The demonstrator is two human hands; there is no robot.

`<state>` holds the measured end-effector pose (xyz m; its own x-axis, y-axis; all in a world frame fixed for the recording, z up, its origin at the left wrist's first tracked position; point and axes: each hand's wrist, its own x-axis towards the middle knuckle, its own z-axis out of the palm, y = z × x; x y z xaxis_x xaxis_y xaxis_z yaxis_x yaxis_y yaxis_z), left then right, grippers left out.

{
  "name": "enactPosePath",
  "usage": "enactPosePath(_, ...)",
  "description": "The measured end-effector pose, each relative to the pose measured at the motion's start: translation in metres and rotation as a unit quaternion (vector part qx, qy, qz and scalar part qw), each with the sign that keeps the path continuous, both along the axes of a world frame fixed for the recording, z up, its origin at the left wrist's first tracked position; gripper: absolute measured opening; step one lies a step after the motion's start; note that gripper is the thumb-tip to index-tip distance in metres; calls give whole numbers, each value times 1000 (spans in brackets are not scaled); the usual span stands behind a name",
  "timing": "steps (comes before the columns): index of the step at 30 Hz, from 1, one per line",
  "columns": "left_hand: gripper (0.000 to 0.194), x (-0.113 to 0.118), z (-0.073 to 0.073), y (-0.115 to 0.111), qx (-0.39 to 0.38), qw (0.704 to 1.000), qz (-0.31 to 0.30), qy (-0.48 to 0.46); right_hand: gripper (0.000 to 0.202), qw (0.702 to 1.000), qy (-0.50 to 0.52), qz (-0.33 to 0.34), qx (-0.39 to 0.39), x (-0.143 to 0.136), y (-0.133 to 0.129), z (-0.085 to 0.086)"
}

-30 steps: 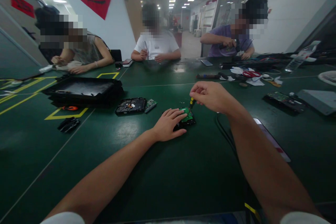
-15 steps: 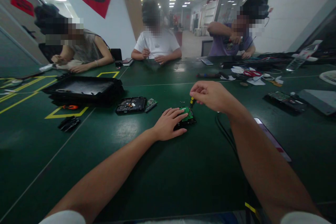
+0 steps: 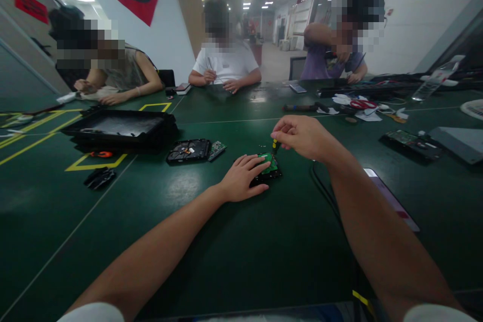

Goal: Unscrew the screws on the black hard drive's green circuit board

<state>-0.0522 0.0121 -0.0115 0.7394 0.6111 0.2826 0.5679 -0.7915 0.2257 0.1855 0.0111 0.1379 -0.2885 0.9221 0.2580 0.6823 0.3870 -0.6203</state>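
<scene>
On the green table lies a black hard drive [image 3: 277, 175] with a green circuit board [image 3: 274, 165] facing up. My left hand [image 3: 244, 177] rests flat across it with fingers spread, pressing on its left part and hiding much of the board. Between the fingertips of my right hand [image 3: 298, 136] is a small yellow-and-black screwdriver [image 3: 275, 146], held nearly upright. Its tip points down at the board; the exact contact point is too small to make out. A few tiny screws [image 3: 261, 146] lie just behind the drive.
Left of the drive are another opened drive [image 3: 188, 151], a loose circuit board [image 3: 217, 150] and stacked black trays [image 3: 121, 128]. A phone [image 3: 390, 198] and a cable [image 3: 324, 188] lie by my right forearm. Several people sit across the table [image 3: 226, 241].
My right hand and the screwdriver have shifted very slightly left. My left hand and the hard drive stay in place. The person at the far right has moved their arms a little.
</scene>
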Motion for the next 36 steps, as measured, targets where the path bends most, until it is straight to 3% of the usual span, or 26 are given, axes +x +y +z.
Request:
enactPosePath(22, 77, 1, 1, 0, 0, 1000, 4, -2, 11, 1000, -7, 25, 4, -10, -6, 0)
enactPosePath(30, 76, 0, -1, 0, -2, 1000, 5, -4, 14, 999, 0, 33, -43, -6, -10, 8)
enactPosePath(36, 76, 0, -2, 1, -1, 1000, 2, -3, 15, 999, -13, 38, -29, -2, -10, 11)
